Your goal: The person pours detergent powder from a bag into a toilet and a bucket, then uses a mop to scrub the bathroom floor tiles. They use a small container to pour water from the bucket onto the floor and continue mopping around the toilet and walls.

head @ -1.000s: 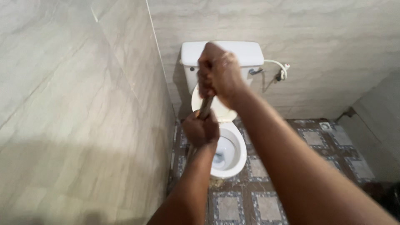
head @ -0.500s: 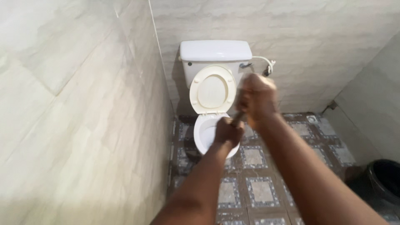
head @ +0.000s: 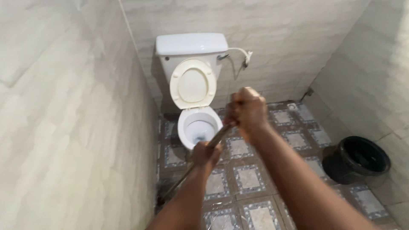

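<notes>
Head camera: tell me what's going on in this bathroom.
A person grips a long stick handle with both hands, the right hand high and the left hand lower. Its lower end reaches the patterned tile floor by the left wall. Ahead stands a white toilet, seat raised. A black bucket sits at the right.

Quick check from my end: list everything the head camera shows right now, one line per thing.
toilet: one, white, seat and lid up, against the back wall
cistern: one, white, above the bowl
hose: one, white, on the wall right of the cistern
bucket: one, black, on the floor by the right wall
floor tiles: patterned, grey and brown
long handle: one, brown, slanting down to the floor by the left wall
left hand: gripping the handle lower down
right hand: gripping the handle's top
</notes>
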